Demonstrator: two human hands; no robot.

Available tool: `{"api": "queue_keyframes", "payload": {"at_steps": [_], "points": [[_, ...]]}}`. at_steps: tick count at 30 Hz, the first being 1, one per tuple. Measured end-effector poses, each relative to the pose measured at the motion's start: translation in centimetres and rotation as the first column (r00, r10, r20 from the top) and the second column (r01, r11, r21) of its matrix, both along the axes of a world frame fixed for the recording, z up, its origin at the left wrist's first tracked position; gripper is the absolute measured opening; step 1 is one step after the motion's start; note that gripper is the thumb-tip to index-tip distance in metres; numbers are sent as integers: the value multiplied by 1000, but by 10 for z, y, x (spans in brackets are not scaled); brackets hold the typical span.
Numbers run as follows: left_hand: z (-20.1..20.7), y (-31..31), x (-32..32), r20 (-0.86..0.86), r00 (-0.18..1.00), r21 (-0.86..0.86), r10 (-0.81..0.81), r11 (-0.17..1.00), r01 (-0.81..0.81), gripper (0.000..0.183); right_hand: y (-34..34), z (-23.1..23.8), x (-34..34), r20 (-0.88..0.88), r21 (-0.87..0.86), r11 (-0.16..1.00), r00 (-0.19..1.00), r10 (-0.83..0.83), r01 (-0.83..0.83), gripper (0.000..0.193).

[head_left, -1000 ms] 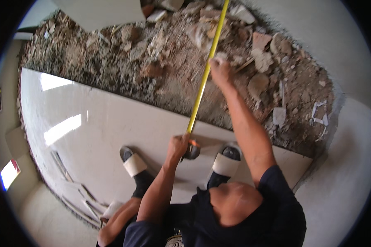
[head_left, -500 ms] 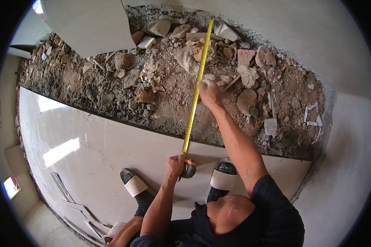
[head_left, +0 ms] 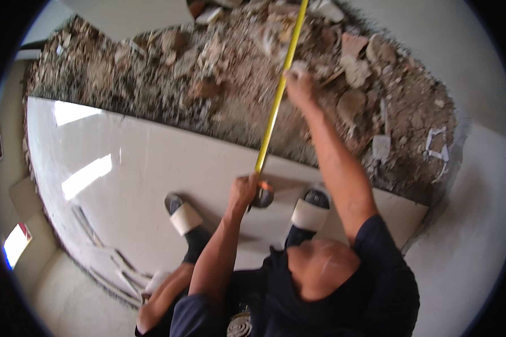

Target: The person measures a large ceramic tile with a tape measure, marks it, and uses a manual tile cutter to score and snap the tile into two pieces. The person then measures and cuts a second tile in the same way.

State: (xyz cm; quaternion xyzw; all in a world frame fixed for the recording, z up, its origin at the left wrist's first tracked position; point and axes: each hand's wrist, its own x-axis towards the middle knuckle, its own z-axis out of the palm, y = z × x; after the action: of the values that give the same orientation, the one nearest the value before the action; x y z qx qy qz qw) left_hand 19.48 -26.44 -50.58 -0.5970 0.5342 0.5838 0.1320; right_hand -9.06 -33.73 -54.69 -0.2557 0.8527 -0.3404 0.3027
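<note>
- Shifted upward in view since half a second ago are both hands, the tape measure [head_left: 278,101] and the rubble [head_left: 236,101]; the blade's far end is now cut off by the upper edge.
- Blade's long axis is directed away and slightly rightward, across the pale slab's [head_left: 152,151] edge.
- Case [head_left: 265,197] is gripped by the left hand [head_left: 243,191], the nearer one.
- Right hand [head_left: 301,90] is placed farther along, fingers together at the blade's right edge; pinching cannot be confirmed through blur.
</note>
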Motion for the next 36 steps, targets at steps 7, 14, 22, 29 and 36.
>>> {"api": "queue_keyframes", "payload": {"at_steps": [7,14,22,29,36], "points": [[6,-4,-8,73,995,8,62,998,-63,44,-2,5,0,-92,-10,1000,995,26,-27,43],[0,-3,-5,83,994,27,76,997,-78,45,-3,1,-3,-54,5,1000,998,9,-9,43],[-2,-2,-7,77,993,10,85,996,-86,47,-3,-4,-4,-83,-69,998,997,2,-8,42],[-6,0,-2,60,998,-33,12,999,-10,49,-1,-7,-7,-32,10,1000,999,13,-13,42],[5,-4,-8,-57,996,-4,63,998,-63,44,0,-13,-4,-14,34,999,1000,-8,8,40]]}}
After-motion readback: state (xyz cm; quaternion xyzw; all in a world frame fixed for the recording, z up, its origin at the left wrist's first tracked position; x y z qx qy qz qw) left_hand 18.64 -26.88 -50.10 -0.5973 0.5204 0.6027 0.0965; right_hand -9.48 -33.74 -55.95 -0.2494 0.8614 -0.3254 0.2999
